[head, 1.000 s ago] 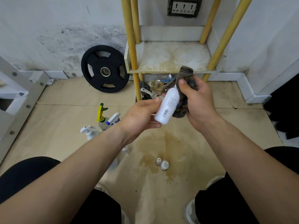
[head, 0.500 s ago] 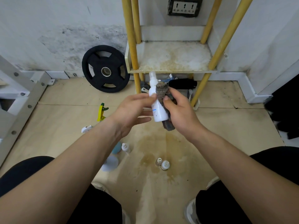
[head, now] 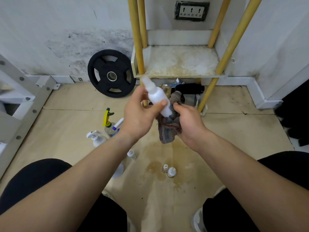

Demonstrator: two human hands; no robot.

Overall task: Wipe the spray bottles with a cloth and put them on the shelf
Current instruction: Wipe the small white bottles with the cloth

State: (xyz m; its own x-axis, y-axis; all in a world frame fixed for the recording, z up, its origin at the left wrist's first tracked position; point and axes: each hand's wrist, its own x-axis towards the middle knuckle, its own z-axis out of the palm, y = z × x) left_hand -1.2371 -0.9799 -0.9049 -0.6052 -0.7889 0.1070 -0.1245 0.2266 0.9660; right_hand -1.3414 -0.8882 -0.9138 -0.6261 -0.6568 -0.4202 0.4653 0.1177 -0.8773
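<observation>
I'm holding a white plastic spray bottle (head: 157, 96) in my left hand (head: 138, 114), thumb and fingers curling round its middle. Its cap is tilting up and left toward the shelf's front edge. My right hand (head: 189, 121) is gripping a bunched grey-brown striped cloth (head: 168, 129), which is touching the bottle's lower end and hanging below both hands. The bottle is showing blurred and opaque, so I'm not telling what is inside it.

Ahead of me, a yellow-posted shelf with a stained white board (head: 180, 62) is standing in the corner. Its left front post (head: 137, 39) is sitting right behind the bottle's cap from where I'm looking. A black round weight plate (head: 111, 73) is leaning against the wall just left of the shelf. A grey wall socket (head: 191, 10) is showing above the board, and a white bolted metal frame (head: 21, 101) is running along the far left.

On the tan floor sheet (head: 234, 131), three trigger bottles are standing close together left of my left wrist. One is a clear bottle with a yellow-and-green trigger (head: 107, 119), holding pale liquid. Just beside it is a blue-and-white trigger head (head: 117, 125), and nearer me a white trigger bottle (head: 96, 138). My left forearm is covering part of this group. A small white bottle (head: 131, 154) is peeking out beside that forearm. Two small capped bottles (head: 168, 170) are standing together on a brownish stain between my knees.

Under the board, the lower level is holding a black roll-shaped thing (head: 190, 88) and clutter I'm not making out.
</observation>
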